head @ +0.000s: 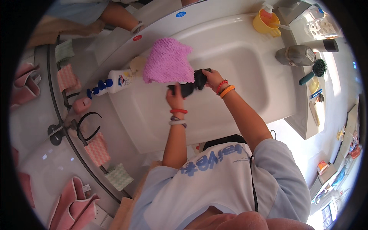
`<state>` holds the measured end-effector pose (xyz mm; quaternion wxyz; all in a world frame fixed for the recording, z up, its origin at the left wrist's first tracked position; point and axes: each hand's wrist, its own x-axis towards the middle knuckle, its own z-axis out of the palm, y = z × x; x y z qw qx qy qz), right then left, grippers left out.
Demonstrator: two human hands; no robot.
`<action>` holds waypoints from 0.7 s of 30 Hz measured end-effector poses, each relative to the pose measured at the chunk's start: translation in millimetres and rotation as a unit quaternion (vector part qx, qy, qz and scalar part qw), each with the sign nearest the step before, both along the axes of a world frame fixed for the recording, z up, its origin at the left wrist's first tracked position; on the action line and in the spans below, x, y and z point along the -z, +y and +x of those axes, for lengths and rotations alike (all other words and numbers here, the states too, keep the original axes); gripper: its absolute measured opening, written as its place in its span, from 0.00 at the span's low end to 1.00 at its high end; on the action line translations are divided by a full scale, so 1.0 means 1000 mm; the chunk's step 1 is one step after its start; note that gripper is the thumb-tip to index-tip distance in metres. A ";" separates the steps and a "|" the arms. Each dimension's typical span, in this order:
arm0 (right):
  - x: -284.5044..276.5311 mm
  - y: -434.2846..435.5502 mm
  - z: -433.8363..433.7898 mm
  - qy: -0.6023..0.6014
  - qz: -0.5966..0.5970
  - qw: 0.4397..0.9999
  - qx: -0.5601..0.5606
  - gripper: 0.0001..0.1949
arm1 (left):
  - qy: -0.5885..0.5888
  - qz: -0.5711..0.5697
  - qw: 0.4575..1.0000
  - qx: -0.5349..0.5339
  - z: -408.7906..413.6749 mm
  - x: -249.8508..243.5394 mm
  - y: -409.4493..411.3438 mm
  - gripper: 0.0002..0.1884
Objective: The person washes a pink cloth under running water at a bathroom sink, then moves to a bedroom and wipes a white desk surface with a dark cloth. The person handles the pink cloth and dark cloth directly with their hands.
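Note:
My left hand [176, 99] grips a dark, bunched piece of black cloth [187, 89] above a white washbasin [138, 120]. A little higher and to the right, my right hand [213, 79] holds another bunch of black cloth [200, 79]. The two bunches almost meet; whether they are one piece, I cannot tell. Just beyond them a fluffy pink-purple towel [169, 61] is draped over something at the basin's back edge, hiding what is under it.
White pump bottles with blue tops [120, 81] stand at the basin's left rim. A yellow cup [264, 22] sits at the far right corner. On the right ledge are a grey jar [296, 55] and a green hairbrush [308, 77]. A towel rail [77, 156] runs along the left wall.

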<state>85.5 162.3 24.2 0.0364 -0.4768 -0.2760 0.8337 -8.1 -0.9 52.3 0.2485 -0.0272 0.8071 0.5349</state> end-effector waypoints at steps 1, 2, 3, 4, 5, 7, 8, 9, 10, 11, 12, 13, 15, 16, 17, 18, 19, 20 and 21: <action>-0.001 -0.001 -0.007 -0.026 0.044 0.998 0.023 0.14 | 0.011 -0.028 0.997 0.075 0.012 -0.002 0.010 0.20; -0.002 -0.003 -0.015 -0.052 0.089 0.994 0.045 0.15 | 0.082 -0.042 0.984 0.155 0.021 0.001 0.019 0.19; -0.003 -0.006 -0.022 -0.080 0.132 0.986 0.068 0.15 | 0.151 -0.056 0.959 0.233 0.024 0.006 0.027 0.18; 0.010 -0.018 -0.027 -0.131 0.334 0.931 -0.064 0.18 | 0.126 -0.033 0.976 0.176 0.020 0.007 0.040 0.17; 0.023 -0.029 -0.032 -0.175 0.514 0.817 -0.194 0.22 | 0.099 -0.010 0.988 0.116 0.013 0.007 0.058 0.16; -0.001 -0.062 -0.040 -0.082 0.471 0.854 -0.203 0.19 | 0.072 0.023 0.996 0.037 -0.004 0.015 0.062 0.14; -0.002 -0.062 -0.041 -0.061 0.503 0.835 -0.215 0.18 | 0.070 0.037 0.996 0.031 -0.014 0.019 0.056 0.13; 0.002 -0.061 -0.041 -0.042 0.533 0.815 -0.223 0.18 | 0.068 0.051 0.996 0.028 -0.019 0.023 0.052 0.12; 0.009 -0.056 -0.040 -0.030 0.560 0.796 -0.226 0.17 | 0.144 -0.038 0.982 0.119 -0.011 0.006 0.059 0.15; 0.016 -0.044 -0.036 -0.085 0.559 0.795 -0.219 0.16 | 0.066 -0.079 0.992 0.076 0.008 -0.009 0.070 0.19; 0.017 -0.035 -0.035 -0.132 0.556 0.792 -0.214 0.15 | 0.132 -0.111 0.977 0.122 0.021 -0.008 0.066 0.20; 0.020 -0.030 -0.032 -0.183 0.551 0.787 -0.209 0.14 | 0.193 -0.141 0.956 0.171 0.033 -0.015 0.067 0.21; 0.023 -0.039 -0.032 -0.077 0.344 0.918 -0.183 0.15 | 0.158 -0.181 0.959 0.152 0.039 -0.021 0.066 0.18; 0.023 -0.043 -0.031 -0.022 0.232 0.958 -0.166 0.16 | 0.146 -0.194 0.961 0.130 0.030 -0.019 0.066 0.18; 0.024 -0.047 -0.028 0.034 0.117 0.982 -0.145 0.17 | 0.133 -0.207 0.963 0.109 0.019 -0.017 0.065 0.17; 0.004 -0.053 -0.024 0.063 0.078 0.980 -0.170 0.18 | 0.172 -0.167 0.966 0.101 0.005 -0.017 0.060 0.17; -0.011 -0.060 -0.020 0.093 0.083 0.979 -0.162 0.17 | 0.186 -0.182 0.961 0.094 -0.006 -0.015 0.048 0.17; -0.026 -0.066 -0.017 0.125 0.087 0.976 -0.155 0.17 | 0.201 -0.197 0.955 0.087 -0.016 -0.008 0.032 0.17; -0.062 -0.063 -0.016 0.115 -0.042 0.986 -0.115 0.18 | 0.215 -0.214 0.950 0.081 -0.024 -0.003 0.018 0.17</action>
